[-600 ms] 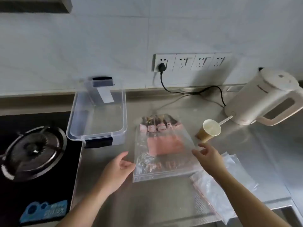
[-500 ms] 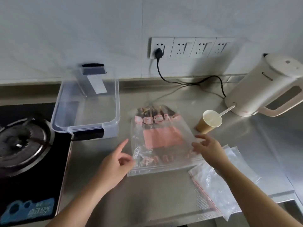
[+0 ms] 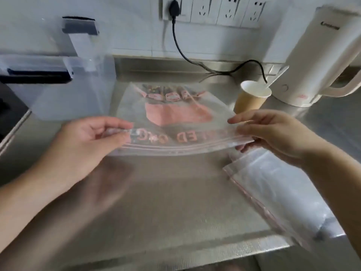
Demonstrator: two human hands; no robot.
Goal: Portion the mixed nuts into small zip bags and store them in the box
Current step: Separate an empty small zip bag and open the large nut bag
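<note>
You have lifted the zip edge of the large nut bag [image 3: 175, 122] off the steel counter [image 3: 166, 192], where it lay flat before. Left hand [image 3: 86, 141] and right hand [image 3: 273, 133] now pinch its near corners; opening comes next, no portioning begun.

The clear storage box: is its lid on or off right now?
Off. The clear storage box is open-topped, its inside visible; a dark latch stands up at its far end.

Both forearms are bare to the frame's edge, with no sleeves showing. The left hand [image 3: 84, 141] and right hand [image 3: 273, 133] wear nothing.
</note>
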